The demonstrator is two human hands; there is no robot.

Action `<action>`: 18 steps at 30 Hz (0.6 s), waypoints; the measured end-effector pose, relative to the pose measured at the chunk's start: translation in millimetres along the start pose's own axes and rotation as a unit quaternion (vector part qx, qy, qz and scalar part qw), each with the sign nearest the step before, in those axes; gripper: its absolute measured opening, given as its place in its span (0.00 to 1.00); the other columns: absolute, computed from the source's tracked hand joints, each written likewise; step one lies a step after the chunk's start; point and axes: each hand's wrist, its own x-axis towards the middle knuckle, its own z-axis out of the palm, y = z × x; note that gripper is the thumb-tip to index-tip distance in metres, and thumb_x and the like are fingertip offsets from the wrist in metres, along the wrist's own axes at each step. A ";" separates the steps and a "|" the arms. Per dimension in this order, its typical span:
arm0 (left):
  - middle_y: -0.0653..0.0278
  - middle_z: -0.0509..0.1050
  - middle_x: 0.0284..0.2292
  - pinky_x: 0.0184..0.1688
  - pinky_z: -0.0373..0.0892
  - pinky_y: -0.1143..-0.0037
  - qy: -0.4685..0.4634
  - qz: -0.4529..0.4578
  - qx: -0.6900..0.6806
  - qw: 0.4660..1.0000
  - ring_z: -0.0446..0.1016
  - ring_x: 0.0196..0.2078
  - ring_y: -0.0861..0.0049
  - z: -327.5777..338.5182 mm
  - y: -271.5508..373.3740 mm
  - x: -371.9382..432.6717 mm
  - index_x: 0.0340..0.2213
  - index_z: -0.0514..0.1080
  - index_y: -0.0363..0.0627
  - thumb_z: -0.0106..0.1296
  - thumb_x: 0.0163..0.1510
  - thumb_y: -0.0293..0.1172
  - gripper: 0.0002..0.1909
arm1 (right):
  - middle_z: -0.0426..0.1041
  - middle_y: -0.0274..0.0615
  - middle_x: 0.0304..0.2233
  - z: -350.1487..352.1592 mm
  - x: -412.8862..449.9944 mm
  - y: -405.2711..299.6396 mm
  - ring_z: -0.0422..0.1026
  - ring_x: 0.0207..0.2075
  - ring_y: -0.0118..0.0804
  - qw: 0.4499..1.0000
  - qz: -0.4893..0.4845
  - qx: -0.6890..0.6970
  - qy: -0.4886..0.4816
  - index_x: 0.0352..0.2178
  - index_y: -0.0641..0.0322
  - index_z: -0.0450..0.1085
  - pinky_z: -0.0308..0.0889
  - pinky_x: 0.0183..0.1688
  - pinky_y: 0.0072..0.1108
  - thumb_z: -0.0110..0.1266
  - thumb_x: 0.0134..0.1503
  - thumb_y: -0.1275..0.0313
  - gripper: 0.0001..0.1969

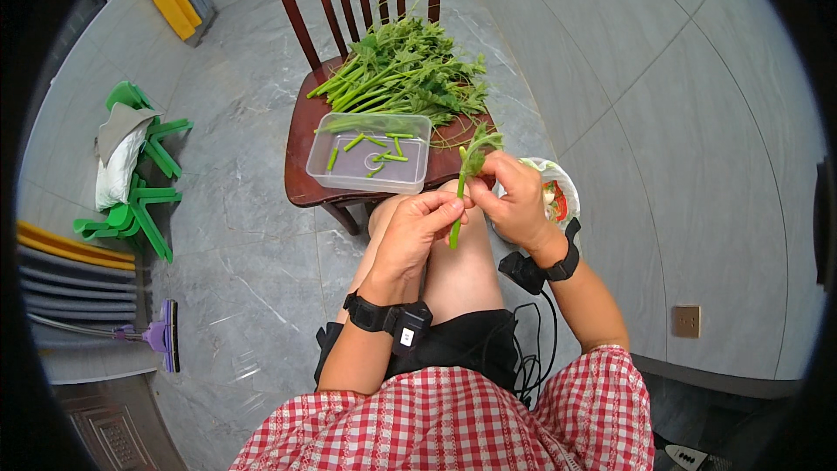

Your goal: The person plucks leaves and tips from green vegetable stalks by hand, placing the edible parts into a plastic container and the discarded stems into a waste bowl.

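Between thumb and fingers, my left hand (pixel 418 229) grips a green leafy vine shoot (pixel 460 193) by its stem, above my knees. My right hand (pixel 516 193) pinches the shoot near its leaves at the upper end. Just beyond my hands, a clear plastic container (pixel 366 184) sits at the front of a dark red wooden chair seat (pixel 297 170). Several short cut stem pieces (pixel 354 142) lie scattered inside it. Behind the container spreads a large pile of leafy vine shoots (pixel 405 72), stems pointing left and curly tendrils to the right.
A lined waste bin (pixel 570 176) with scraps stands right of the chair, partly behind my right hand. Green plastic stools (pixel 140 209) and a purple-headed mop (pixel 160 337) are at the left. Black cables (pixel 539 353) hang by my right side. A wall socket (pixel 686 322) is at right.
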 end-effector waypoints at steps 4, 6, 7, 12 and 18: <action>0.68 0.74 0.27 0.27 0.65 0.86 -0.008 -0.003 -0.028 1.000 0.68 0.24 0.88 -3.5 -6.0 2.7 0.33 0.74 0.36 0.51 0.57 0.31 0.09 | 0.68 0.44 0.22 0.6 1.1 2.3 0.70 0.24 0.43 0.986 -0.133 -0.097 -0.006 0.25 0.66 0.66 0.65 0.25 0.27 0.56 0.41 0.80 0.08; 0.68 0.74 0.27 0.27 0.66 0.86 -0.014 0.005 -0.051 0.999 0.69 0.24 0.87 -4.8 -7.4 4.2 0.33 0.73 0.36 0.50 0.57 0.31 0.09 | 0.69 0.43 0.23 2.0 0.8 0.5 0.70 0.24 0.43 0.985 -0.153 -0.080 -0.010 0.26 0.66 0.68 0.65 0.27 0.28 0.57 0.40 0.81 0.08; 0.68 0.74 0.27 0.27 0.66 0.86 -0.006 0.007 -0.059 0.998 0.69 0.24 0.87 -5.7 -7.1 4.4 0.33 0.73 0.36 0.49 0.57 0.31 0.10 | 0.69 0.43 0.23 2.0 0.0 -1.4 0.69 0.24 0.43 0.989 -0.135 -0.054 -0.016 0.26 0.65 0.68 0.65 0.27 0.28 0.57 0.41 0.81 0.08; 0.66 0.75 0.29 0.30 0.67 0.84 0.020 0.015 -0.077 0.997 0.71 0.29 0.85 -11.7 2.2 4.1 0.38 0.72 0.36 0.48 0.58 0.32 0.12 | 0.69 0.41 0.25 -4.1 -7.4 -13.0 0.69 0.26 0.40 0.995 -0.085 0.018 -0.048 0.27 0.65 0.70 0.64 0.28 0.25 0.58 0.42 0.81 0.08; 0.66 0.74 0.29 0.32 0.67 0.84 0.036 0.048 -0.115 0.992 0.71 0.29 0.85 -17.9 7.9 5.2 0.41 0.71 0.34 0.47 0.59 0.32 0.13 | 0.70 0.37 0.24 -27.5 -37.3 -4.9 0.68 0.25 0.28 0.990 0.082 0.112 -0.036 0.27 0.67 0.70 0.63 0.29 0.19 0.56 0.44 0.82 0.06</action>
